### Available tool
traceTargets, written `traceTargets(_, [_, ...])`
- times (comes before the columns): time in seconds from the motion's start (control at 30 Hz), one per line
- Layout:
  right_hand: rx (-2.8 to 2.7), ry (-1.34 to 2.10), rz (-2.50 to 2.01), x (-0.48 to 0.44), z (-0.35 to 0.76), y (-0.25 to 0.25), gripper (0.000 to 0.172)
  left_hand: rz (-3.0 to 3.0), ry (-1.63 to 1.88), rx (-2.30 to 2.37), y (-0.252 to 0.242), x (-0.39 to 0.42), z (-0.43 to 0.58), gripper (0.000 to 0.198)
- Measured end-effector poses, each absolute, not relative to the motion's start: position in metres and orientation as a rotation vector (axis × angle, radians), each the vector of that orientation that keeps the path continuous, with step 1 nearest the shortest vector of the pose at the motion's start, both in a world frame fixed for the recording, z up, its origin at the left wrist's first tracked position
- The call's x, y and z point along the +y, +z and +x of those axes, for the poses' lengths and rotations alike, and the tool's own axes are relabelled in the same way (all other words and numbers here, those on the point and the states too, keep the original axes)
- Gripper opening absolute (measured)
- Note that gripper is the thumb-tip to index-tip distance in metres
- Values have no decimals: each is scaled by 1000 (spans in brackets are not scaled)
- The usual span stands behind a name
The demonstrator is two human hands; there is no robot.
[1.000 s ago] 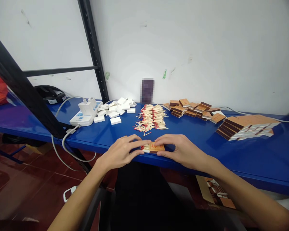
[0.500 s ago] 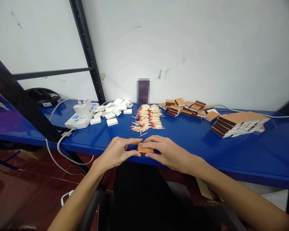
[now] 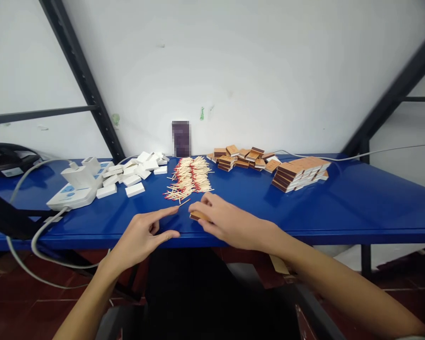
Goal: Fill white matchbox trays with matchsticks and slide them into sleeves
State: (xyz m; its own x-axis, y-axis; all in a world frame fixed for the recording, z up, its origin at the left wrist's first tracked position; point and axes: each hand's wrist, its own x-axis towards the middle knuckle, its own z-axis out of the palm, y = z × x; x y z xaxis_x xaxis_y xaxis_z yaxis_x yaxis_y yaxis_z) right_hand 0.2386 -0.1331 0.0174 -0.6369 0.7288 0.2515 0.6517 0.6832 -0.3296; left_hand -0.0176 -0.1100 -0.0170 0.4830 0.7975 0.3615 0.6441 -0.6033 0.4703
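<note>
My right hand (image 3: 222, 218) is closed round an orange-brown matchbox (image 3: 199, 216) near the front of the blue table, covering much of it. To its left, my left hand (image 3: 145, 233) is open, thumb and forefinger apart with nothing between them. Its forefinger tip lies close to a single match (image 3: 184, 202); I cannot tell whether they touch. Just beyond the hands is a heap of red-tipped matches (image 3: 191, 175). White inner trays (image 3: 131, 174) lie loosely piled at the left. Brown matchbox sleeves (image 3: 246, 158) are heaped at the back right.
A neat stack of matchboxes (image 3: 299, 172) stands on the right of the blue table (image 3: 368, 198). A white power strip (image 3: 78, 189) with plugs and cables occupies the left. Black metal posts (image 3: 87, 80) rise on both sides, and a pixelated dark object (image 3: 181, 139) leans against the wall.
My left hand has let go of the matchbox and moved away to the left. My right hand has carried the box rightward over the table. The view has turned to the right.
</note>
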Motion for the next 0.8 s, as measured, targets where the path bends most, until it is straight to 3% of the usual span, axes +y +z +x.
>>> traceTargets(0.13, [-2318,117,-1255,-135,295,21,29,2427,836,1218,-15,-111,-17,54])
traceTargets(0.3, [-2178,-413,-1769,-126,356,-1,19,2430,784,1217,-12,-111,-15,43])
traceTargets(0.43, [-2056,-679,-1997,-119,378,-16,25,2447,773,1251,-9,-112,-12,38])
traceTargets(0.63, [-1933,-507,-2235,-117,383,-16,28,2449,808,1251,-8,-111,-12,37])
traceTargets(0.8, [-1966,-506,-2050,-112,367,-7,29,2562,1053,1567,0,-98,-35,34])
